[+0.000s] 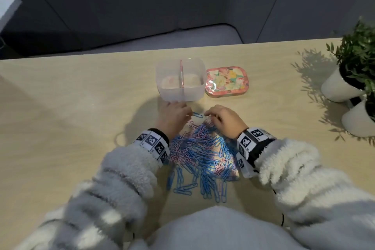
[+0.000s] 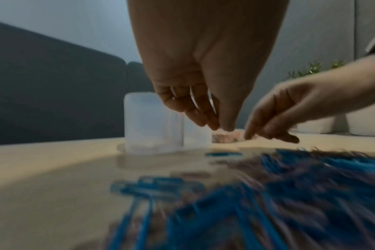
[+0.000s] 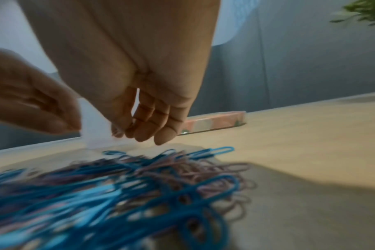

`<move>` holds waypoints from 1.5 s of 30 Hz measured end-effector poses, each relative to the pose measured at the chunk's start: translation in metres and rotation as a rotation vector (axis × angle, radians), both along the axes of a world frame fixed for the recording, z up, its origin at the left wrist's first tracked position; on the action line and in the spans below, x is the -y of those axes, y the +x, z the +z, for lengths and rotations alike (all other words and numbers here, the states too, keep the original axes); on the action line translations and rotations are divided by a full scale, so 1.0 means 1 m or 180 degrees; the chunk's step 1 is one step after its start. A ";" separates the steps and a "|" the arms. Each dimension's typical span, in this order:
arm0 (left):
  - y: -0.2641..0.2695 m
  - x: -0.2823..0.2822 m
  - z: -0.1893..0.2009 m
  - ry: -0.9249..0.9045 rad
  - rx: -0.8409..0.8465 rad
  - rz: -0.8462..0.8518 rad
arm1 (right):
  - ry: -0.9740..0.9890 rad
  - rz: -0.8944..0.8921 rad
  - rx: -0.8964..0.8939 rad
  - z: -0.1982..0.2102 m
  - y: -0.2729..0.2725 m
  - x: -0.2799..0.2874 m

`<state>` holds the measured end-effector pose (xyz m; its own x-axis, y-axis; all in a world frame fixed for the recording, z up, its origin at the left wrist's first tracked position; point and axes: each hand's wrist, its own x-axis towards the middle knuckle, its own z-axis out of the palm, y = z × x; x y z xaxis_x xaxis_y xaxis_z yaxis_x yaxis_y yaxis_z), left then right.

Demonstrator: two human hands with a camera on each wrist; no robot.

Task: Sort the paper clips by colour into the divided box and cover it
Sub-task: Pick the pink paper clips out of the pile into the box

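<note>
A heap of blue and pink paper clips (image 1: 203, 156) lies on the wooden table in front of me. Beyond it stands the translucent divided box (image 1: 180, 89), uncovered, and its floral lid (image 1: 226, 82) lies flat to the right of it. My left hand (image 1: 187, 112) hovers with loosely curled fingers (image 2: 212, 121) just above a single blue clip (image 1: 197, 115) that lies on the table, and I see nothing in it. My right hand (image 1: 210, 116) hangs over the heap's far edge, its fingers (image 3: 163, 133) relaxed and pointing down, not visibly holding anything.
Two white pots with green plants (image 1: 343, 87) stand at the right edge of the table. The table's far edge runs just behind the box. A dark sofa sits beyond it. Fluffy white sleeves cover both forearms.
</note>
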<state>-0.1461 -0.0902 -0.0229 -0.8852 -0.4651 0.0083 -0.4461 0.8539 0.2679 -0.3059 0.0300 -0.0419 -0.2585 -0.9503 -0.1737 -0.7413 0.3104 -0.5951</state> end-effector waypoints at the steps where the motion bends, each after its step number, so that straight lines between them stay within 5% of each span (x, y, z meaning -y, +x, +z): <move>1: 0.002 -0.007 -0.007 0.0167 0.0115 -0.0031 | 0.0064 0.0188 -0.0042 0.001 0.008 -0.001; 8: 0.025 -0.033 -0.028 0.0693 0.0418 -0.0379 | 0.0623 0.0660 -0.0129 0.004 0.029 -0.039; 15: 0.016 -0.015 -0.015 0.0898 -0.0120 0.0041 | 0.0043 -0.0458 0.0435 0.008 0.000 -0.021; 20: -0.005 -0.009 -0.016 0.0860 0.0425 -0.0009 | 0.0223 -0.0133 0.0070 0.004 -0.002 0.007; 24: -0.007 -0.010 -0.020 0.0799 0.0343 -0.0075 | 0.0538 0.0454 -0.0371 -0.001 0.011 0.012; 32: -0.004 -0.010 -0.024 0.0588 0.0438 -0.0221 | 0.0682 0.0098 -0.0702 -0.001 0.020 0.011; 38: -0.009 -0.011 -0.022 0.0425 0.0838 -0.0278 | 0.0822 0.0344 -0.1152 0.001 0.028 0.015; 45: 0.005 -0.009 -0.021 0.0961 0.0521 0.0171 | 0.0510 0.0014 -0.0236 0.027 0.013 0.019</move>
